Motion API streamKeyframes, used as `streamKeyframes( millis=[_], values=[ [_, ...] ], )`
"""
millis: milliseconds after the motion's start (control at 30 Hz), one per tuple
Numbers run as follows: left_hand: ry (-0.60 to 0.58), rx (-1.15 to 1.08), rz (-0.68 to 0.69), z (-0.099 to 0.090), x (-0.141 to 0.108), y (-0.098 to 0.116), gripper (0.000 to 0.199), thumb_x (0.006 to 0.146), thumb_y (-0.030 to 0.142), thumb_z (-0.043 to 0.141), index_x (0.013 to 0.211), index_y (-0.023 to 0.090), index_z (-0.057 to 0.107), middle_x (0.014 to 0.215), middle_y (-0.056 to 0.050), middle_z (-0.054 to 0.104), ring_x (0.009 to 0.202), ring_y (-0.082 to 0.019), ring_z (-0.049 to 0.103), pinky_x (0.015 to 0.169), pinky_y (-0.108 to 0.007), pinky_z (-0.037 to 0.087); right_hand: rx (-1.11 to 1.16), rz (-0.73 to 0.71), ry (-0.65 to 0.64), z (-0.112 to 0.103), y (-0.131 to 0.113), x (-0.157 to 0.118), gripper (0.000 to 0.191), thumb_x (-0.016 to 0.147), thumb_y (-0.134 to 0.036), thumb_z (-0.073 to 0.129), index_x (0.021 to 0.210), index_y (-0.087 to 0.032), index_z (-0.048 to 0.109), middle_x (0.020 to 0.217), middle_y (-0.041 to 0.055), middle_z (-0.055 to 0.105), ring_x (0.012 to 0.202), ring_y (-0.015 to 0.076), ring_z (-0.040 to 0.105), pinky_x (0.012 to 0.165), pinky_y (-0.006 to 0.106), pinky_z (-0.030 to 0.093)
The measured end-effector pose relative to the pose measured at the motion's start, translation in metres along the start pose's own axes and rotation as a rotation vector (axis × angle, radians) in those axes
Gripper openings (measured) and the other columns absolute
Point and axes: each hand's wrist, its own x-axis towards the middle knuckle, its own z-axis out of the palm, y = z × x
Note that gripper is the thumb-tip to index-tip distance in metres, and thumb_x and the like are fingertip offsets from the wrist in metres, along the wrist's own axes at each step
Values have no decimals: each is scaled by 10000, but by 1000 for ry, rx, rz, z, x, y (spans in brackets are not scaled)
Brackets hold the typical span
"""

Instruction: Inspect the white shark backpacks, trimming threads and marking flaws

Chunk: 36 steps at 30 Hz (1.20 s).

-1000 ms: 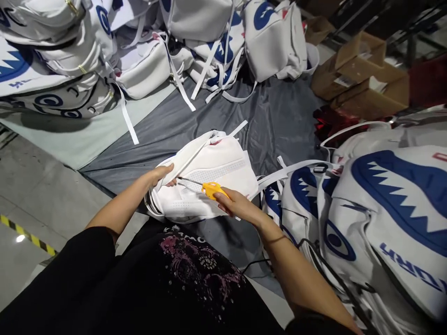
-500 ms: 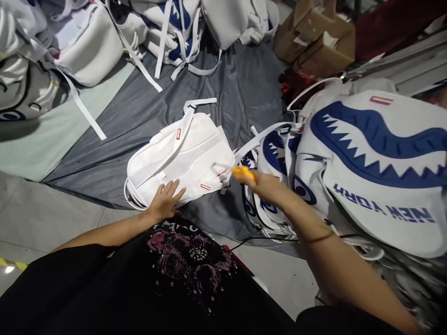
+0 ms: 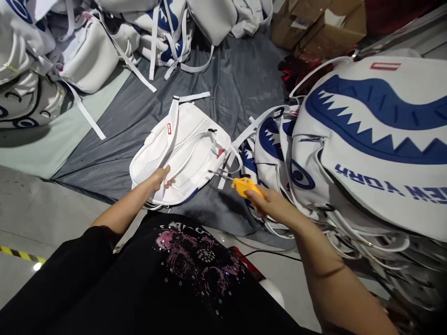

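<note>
Holding yellow-handled tool (image 3: 245, 187), right fingers (image 3: 257, 198) partly hidden; left fingers (image 3: 169, 183) gripping white backpack (image 3: 188, 146), exact hold unclear.

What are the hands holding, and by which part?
The right hand holds the yellow tool by its rear end. The left hand grips the white bag at its near side; just what it pinches there cannot be told.

White backpack (image 3: 185, 149), red label (image 3: 169, 129), orange-yellow tool (image 3: 244, 187), dark-grey cloth (image 3: 244, 83)
</note>
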Motion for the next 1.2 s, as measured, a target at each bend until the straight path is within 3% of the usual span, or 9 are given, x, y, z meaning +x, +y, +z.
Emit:
streamKeyframes(
  millis=[100, 167, 267, 400, 500, 633, 767, 933, 1200],
  values=[
    [132, 411, 225, 35, -16, -14, 485, 974, 456, 498, 1393, 214, 539, 1075, -157, 659, 953, -295, 646, 800, -396, 528, -248, -14, 173, 0, -6, 18, 369, 970, -493, 428, 1051, -194, 630, 689, 49, 654, 595, 222, 598, 587, 304, 406],
    [190, 640, 369, 55, -28, -26, 548, 927, 344, 572, 1470, 298, 506, 1338, -165, 542, 1278, -374, 484, 1028, -491, 433, -409, -15, 329, -6, -12, 27, 417, 1003, -491, 410, 1162, -172, 628, 804, 108, 707, 706, 263, 650, 629, 316, 401],
    [234, 897, 473, 72, -35, -36, 652, 912, 262, 559, 1547, 322, 423, 1429, -193, 438, 1380, -445, 312, 1109, -614, 297, -626, 48, 371, -8, -20, 29, 449, 1036, -499, 397, 1229, -154, 611, 943, 178, 732, 838, 321, 685, 646, 328, 373],
    [206, 1061, 529, 71, -36, -32, 655, 925, 367, 595, 1551, 267, 428, 1379, -222, 483, 1313, -462, 393, 1073, -645, 339, -663, 74, 275, 15, -27, 10, 441, 1057, -488, 376, 1274, -164, 582, 960, 170, 746, 847, 322, 702, 623, 317, 347],
    [158, 1068, 612, 44, -44, -19, 642, 883, 436, 680, 1480, 264, 519, 1488, -184, 451, 1400, -436, 363, 1146, -613, 323, -605, 36, 207, 42, -27, -9, 388, 1053, -478, 408, 1220, -183, 596, 921, 136, 751, 826, 305, 707, 607, 305, 332],
    [316, 459, 514, -27, -47, 7, 536, 928, 366, 635, 1422, 208, 499, 1522, -143, 441, 1460, -306, 363, 1195, -459, 363, -525, 97, 215, 86, -19, -31, 364, 1060, -443, 396, 1191, -170, 599, 914, 143, 753, 816, 302, 714, 593, 305, 322],
    [223, -5, 162, -83, -27, 34, 244, 1030, 297, 422, 1144, 136, 566, 990, -109, 641, 949, -183, 673, 867, -320, 598, -411, 108, 111, 147, -18, -48, 358, 1060, -467, 399, 1205, -216, 609, 909, 109, 766, 827, 308, 728, 587, 309, 326],
    [-93, -231, -49, -85, -8, 46, 316, 1051, 345, 378, 969, 129, 593, 770, -76, 619, 607, -116, 609, 438, -147, 471, -385, 216, 119, 223, -30, -51, 359, 1067, -426, 388, 1260, -199, 588, 968, 116, 772, 850, 303, 733, 583, 314, 337],
    [-378, -360, -140, -86, 12, 28, 559, 1019, 635, 358, 944, 171, 661, 709, -44, 676, 445, -64, 526, 306, -121, 208, -330, 352, 280, 284, -49, -17, 378, 1075, -407, 390, 1261, -134, 574, 947, 136, 748, 833, 252, 718, 630, 293, 365]
  ],
)
